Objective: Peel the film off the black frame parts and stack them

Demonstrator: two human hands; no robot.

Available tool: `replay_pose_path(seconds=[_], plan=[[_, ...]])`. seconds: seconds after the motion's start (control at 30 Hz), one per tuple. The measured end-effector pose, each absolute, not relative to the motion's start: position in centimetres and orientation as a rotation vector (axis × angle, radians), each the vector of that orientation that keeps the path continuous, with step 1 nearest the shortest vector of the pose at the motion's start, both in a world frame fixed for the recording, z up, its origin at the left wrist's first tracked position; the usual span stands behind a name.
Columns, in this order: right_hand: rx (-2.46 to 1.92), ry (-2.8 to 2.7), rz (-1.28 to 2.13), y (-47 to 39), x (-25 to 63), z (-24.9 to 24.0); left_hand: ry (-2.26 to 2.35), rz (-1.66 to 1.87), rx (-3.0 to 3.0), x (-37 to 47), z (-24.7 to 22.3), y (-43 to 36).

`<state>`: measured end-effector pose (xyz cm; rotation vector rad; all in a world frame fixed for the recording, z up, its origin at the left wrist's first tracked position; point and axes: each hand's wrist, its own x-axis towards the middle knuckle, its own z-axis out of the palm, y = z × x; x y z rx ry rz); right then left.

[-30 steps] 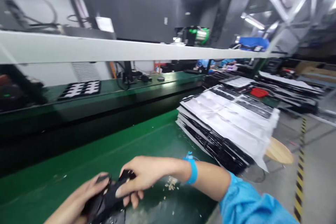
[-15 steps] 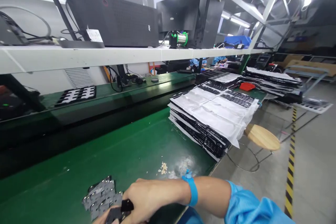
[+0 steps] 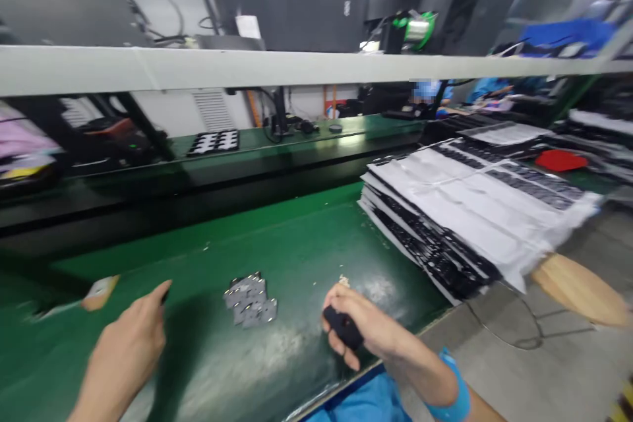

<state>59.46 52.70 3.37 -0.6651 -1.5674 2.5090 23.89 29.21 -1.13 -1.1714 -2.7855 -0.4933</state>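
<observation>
My right hand is closed around a small black block-like piece above the front part of the green bench. My left hand is over the bench at the left, its fingers curled together. A bit of something dark shows at its fingertips, too small to name. Between the hands lies a small pile of flat grey parts with shiny edges, touched by neither hand. Pale crumbs lie just beyond my right hand.
On the right stands a tall stack of black trays with white sheets. A wooden stool is beside the bench. A pale shelf crosses above. At left lies a small pale-and-tan item. Other people sit in the background.
The view has swung left. My hands, earlier close together by the grey pile, are now wide apart: the left at the far left, the right with the black piece on the pile's right.
</observation>
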Motion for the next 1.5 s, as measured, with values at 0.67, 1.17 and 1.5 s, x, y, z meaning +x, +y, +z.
replay_pose_path(seconds=[0.67,1.17,1.5], plan=[[-0.509,-2.133,2.476,50.0,53.9,3.9,-2.698,-1.884,-1.552,38.5,2.1,30.0],[-0.618,-1.77,2.425,48.7,54.4,2.1,-2.161,-1.929,-1.639,40.5,0.7,30.3],[-0.51,-2.048,1.736,47.3,56.1,1.3,-2.691,-2.571,-1.189,44.5,0.6,33.2]])
